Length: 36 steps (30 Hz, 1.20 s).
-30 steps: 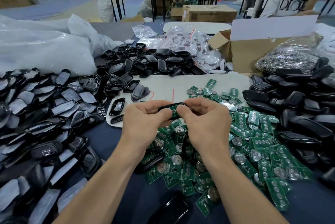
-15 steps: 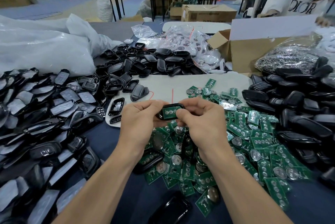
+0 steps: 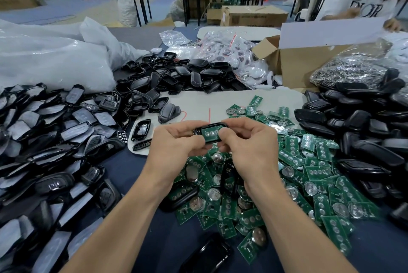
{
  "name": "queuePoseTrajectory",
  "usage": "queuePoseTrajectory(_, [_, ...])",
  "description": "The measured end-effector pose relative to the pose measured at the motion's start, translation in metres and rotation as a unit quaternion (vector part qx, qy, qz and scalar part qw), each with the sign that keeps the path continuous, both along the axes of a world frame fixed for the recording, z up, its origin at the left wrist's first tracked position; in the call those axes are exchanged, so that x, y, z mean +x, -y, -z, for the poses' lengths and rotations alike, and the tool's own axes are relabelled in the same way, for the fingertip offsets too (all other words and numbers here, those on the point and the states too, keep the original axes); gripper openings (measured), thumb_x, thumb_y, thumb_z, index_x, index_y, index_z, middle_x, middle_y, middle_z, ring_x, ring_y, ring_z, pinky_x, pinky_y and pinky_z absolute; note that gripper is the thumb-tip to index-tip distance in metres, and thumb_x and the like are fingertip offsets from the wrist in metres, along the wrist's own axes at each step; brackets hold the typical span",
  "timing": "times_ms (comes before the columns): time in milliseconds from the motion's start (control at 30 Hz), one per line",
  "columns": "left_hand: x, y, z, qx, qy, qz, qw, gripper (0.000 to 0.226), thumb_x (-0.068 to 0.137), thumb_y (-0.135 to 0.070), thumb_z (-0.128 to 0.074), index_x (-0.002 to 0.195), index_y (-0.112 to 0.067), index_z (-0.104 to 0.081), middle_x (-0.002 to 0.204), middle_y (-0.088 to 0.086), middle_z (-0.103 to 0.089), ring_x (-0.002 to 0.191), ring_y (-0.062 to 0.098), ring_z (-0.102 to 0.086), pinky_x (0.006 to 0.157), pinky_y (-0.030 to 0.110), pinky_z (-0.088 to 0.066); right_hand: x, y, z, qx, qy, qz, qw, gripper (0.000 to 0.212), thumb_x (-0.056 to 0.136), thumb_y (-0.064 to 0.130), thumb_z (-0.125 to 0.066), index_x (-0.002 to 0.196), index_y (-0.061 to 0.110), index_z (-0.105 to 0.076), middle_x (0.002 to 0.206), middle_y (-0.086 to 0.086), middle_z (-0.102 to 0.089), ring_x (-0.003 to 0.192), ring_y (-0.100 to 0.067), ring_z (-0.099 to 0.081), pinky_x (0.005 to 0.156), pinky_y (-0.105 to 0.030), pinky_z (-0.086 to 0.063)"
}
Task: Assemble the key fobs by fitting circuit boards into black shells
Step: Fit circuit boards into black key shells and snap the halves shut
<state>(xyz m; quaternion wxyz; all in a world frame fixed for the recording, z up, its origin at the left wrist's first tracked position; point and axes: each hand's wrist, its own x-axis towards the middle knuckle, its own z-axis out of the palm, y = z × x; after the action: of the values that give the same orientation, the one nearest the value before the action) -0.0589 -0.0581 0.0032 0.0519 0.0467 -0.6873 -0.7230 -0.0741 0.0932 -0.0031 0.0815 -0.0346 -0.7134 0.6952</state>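
Both hands hold one black shell [image 3: 210,126] above the table, its open side facing me, with a green circuit board [image 3: 210,132] lying inside it. My left hand [image 3: 176,140] grips the shell's left end. My right hand [image 3: 249,140] grips the right end, its thumb pressing on the board. Below the hands lies a heap of loose green circuit boards [image 3: 293,175], several with round battery holders.
Film-covered key fob parts [image 3: 44,140] pile up at the left. Empty black shells [image 3: 176,78] lie behind and black shells [image 3: 364,131] at the right. A cardboard box [image 3: 298,62], plastic bags [image 3: 44,60] and another person [image 3: 371,1] are at the back.
The shell has tilted so its open side with the board faces me more fully. My right thumb has moved onto the board. Both hands stay in place.
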Motion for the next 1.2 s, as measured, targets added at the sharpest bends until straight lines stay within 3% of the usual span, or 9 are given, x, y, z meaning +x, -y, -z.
queuePoseTrajectory(367, [-0.002,0.004,0.003,-0.059,0.003,-0.036,0.998,0.026,0.08,0.007,-0.079,0.091,-0.016,-0.081,0.08,0.009,-0.08,0.072,0.031,-0.078,0.064,0.028,-0.063,0.006,0.004,-0.001,0.026,0.01,-0.069,0.997,0.029,0.079,0.002,-0.075,0.081,0.031,-0.078,0.066,-0.004,-0.075,0.053,-0.02,-0.069,0.06,-0.039,-0.063])
queuePoseTrajectory(500, [0.001,0.003,-0.002,-0.227,-0.029,0.016,0.973,0.019,0.079,-0.027,-0.073,0.089,-0.039,-0.083,0.079,-0.004,-0.08,0.079,0.027,-0.077,0.075,0.048,-0.064,0.007,0.001,-0.002,0.042,0.004,-0.061,0.997,0.042,0.071,0.005,-0.077,0.082,0.046,-0.077,0.063,-0.004,-0.074,0.048,-0.02,-0.065,0.054,-0.035,-0.06])
queuePoseTrajectory(633, [0.004,0.007,-0.006,-0.355,-0.067,0.005,0.932,0.038,0.082,-0.031,-0.077,0.1,-0.063,-0.068,0.082,-0.033,-0.073,0.077,-0.003,-0.072,0.076,0.034,-0.061,0.009,0.002,-0.002,0.086,-0.018,-0.059,0.994,0.033,0.067,0.01,-0.074,0.085,0.038,-0.078,0.065,0.002,-0.075,0.051,-0.016,-0.069,0.053,-0.027,-0.059])
queuePoseTrajectory(767, [0.006,0.009,-0.009,-0.415,-0.115,-0.09,0.898,0.046,0.081,-0.04,-0.07,0.109,-0.071,-0.05,0.087,-0.043,-0.065,0.076,0.004,-0.071,0.072,0.031,-0.061,0.009,0.007,-0.002,0.082,-0.019,-0.038,0.996,0.03,0.082,0.003,-0.074,0.096,0.029,-0.077,0.078,0.011,-0.078,0.059,-0.013,-0.074,0.059,-0.025,-0.061])
queuePoseTrajectory(833, [0.004,0.016,-0.015,-0.314,-0.09,-0.147,0.934,0.047,0.085,-0.028,-0.079,0.094,-0.072,-0.063,0.071,-0.032,-0.071,0.068,0.013,-0.074,0.064,0.039,-0.064,0.009,0.008,-0.002,0.113,-0.029,-0.026,0.993,0.027,0.087,0.005,-0.073,0.098,0.03,-0.077,0.081,0.016,-0.078,0.064,-0.009,-0.075,0.062,-0.025,-0.063])
queuePoseTrajectory(900, [-0.004,0.036,-0.018,-0.131,-0.051,-0.215,0.966,0.038,0.085,-0.01,-0.083,0.075,-0.046,-0.08,0.068,-0.017,-0.076,0.063,0.016,-0.076,0.059,0.034,-0.065,0.009,0.013,-0.003,0.161,-0.044,-0.035,0.985,0.025,0.089,0.008,-0.074,0.097,0.032,-0.079,0.081,0.021,-0.076,0.071,-0.002,-0.074,0.067,-0.017,-0.061])
queuePoseTrajectory(1000, [-0.01,0.067,-0.023,0.085,-0.016,-0.283,0.955,0.016,0.092,-0.002,-0.075,0.084,-0.016,-0.076,0.068,0.001,-0.077,0.057,0.011,-0.072,0.052,0.019,-0.055,0.006,0.036,-0.011,0.229,-0.067,-0.082,0.968,0.021,0.093,0.014,-0.072,0.1,0.032,-0.08,0.088,0.023,-0.076,0.085,0.009,-0.069,0.079,-0.005,-0.053])
queuePoseTrajectory(1133, [-0.012,0.086,-0.023,0.19,-0.026,-0.311,0.931,0.016,0.096,-0.003,-0.069,0.082,-0.009,-0.07,0.064,0.001,-0.075,0.054,0.008,-0.07,0.053,0.018,-0.055,-0.017,0.083,-0.018,0.371,-0.091,-0.168,0.909,0.033,0.096,0.008,-0.06,0.115,0.026,-0.078,0.118,0.0,-0.075,0.099,-0.014,-0.069,0.095,-0.029,-0.056])
queuePoseTrajectory(1200, [-0.012,0.088,-0.024,0.197,-0.034,-0.314,0.928,0.017,0.097,-0.004,-0.069,0.081,-0.009,-0.069,0.063,0.0,-0.074,0.054,0.008,-0.07,0.053,0.018,-0.055,-0.032,0.105,-0.019,0.441,-0.094,-0.21,0.868,0.041,0.091,0.004,-0.058,0.122,0.026,-0.074,0.118,-0.012,-0.07,0.1,-0.029,-0.066,0.089,-0.037,-0.056])
